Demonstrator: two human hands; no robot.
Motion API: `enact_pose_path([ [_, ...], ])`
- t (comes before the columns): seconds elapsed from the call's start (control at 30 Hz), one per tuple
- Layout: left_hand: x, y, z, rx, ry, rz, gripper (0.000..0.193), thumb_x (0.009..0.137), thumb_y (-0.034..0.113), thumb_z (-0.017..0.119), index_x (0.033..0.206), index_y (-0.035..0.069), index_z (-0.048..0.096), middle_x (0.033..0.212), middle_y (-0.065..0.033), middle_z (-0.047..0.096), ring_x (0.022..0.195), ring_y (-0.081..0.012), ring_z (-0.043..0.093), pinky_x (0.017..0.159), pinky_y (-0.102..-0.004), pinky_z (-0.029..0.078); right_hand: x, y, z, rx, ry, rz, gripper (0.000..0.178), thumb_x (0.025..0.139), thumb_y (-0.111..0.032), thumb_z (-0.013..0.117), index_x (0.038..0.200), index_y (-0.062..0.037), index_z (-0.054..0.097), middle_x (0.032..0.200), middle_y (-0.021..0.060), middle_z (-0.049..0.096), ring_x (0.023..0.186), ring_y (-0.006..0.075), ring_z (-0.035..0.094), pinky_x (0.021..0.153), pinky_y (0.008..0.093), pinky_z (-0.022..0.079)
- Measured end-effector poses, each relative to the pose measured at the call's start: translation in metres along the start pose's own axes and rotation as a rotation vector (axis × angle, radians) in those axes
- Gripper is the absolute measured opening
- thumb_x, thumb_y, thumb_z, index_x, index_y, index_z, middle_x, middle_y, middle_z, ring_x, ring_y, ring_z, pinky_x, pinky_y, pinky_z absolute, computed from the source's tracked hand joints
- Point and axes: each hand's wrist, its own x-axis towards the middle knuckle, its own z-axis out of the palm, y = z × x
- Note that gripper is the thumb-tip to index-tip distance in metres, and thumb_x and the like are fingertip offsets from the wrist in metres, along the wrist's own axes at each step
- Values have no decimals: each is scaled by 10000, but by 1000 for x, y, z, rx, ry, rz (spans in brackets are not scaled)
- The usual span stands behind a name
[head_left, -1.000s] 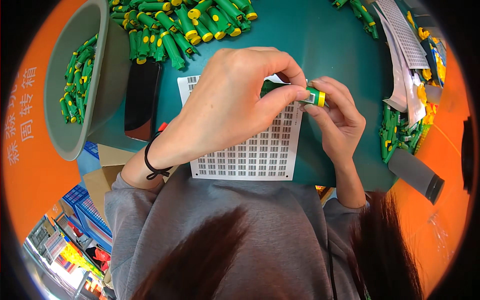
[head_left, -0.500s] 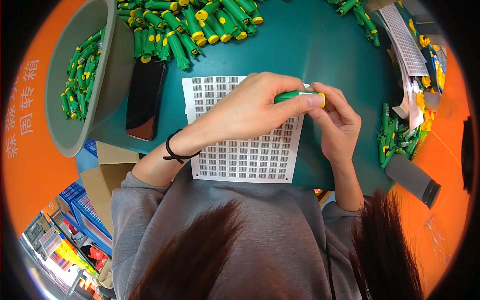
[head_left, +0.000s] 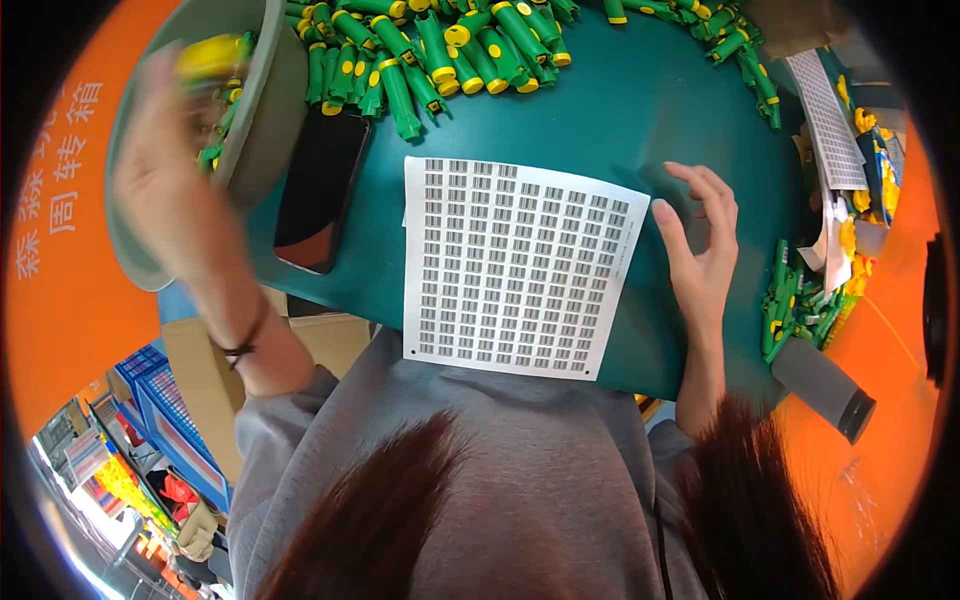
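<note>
My left hand (head_left: 175, 190), smeared by motion, is over the grey-green tub (head_left: 262, 110) at the left. At its fingertips is a blurred yellow-and-green plastic tube (head_left: 210, 60); whether the fingers still grip it cannot be made out. Similar green tubes lie inside the tub, partly hidden by the hand. My right hand (head_left: 705, 230) is open above the table, fingers apart and curved, with nothing in it. Between the hands lies a white sheet of small barcode stickers (head_left: 515, 270), its top right corner near my right thumb.
A heap of green tubes with yellow caps (head_left: 440, 55) covers the far side of the green table (head_left: 600, 110). A black phone (head_left: 322, 195) lies beside the tub. At the right are more green pieces (head_left: 790, 300), another sticker sheet (head_left: 828, 120) and a grey cylinder (head_left: 822, 388).
My left hand has swung from the sheet to the tub at the left, carrying the green tube away from my right hand. The right hand has opened, and the sticker sheet is uncovered.
</note>
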Motion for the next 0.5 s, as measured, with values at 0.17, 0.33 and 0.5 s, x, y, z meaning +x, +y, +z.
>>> enact_pose_path([
  [0.17, 14, -3, 3, 327, 65, 511, 222, 903, 134, 711, 1108, 50, 733, 1042, -71, 739, 933, -178, 689, 787, -300, 542, 4, 7, 12, -129, -207, -24, 236, 873, -135, 753, 1093, -56, 729, 1077, 87, 652, 1067, 198, 560, 950, 305, 405],
  [0.33, -88, 2, 72, -88, -673, 433, 276, 800, 159, 782, 1064, 93, 737, 1076, -35, 699, 959, -248, 640, 826, -357, 518, -2, 21, 14, 269, -153, 276, 206, 948, -164, 719, 1036, 22, 718, 971, 9, 614, 886, 76, 562, 808, 224, 433],
  [0.5, -100, -9, 90, -13, -534, 682, 268, 755, 144, 738, 1021, 105, 739, 1071, 12, 686, 1024, -215, 609, 820, -357, 497, 3, 22, 8, 349, -154, 372, 199, 944, -159, 723, 1028, 21, 721, 975, 14, 618, 897, 83, 570, 821, 227, 433],
])
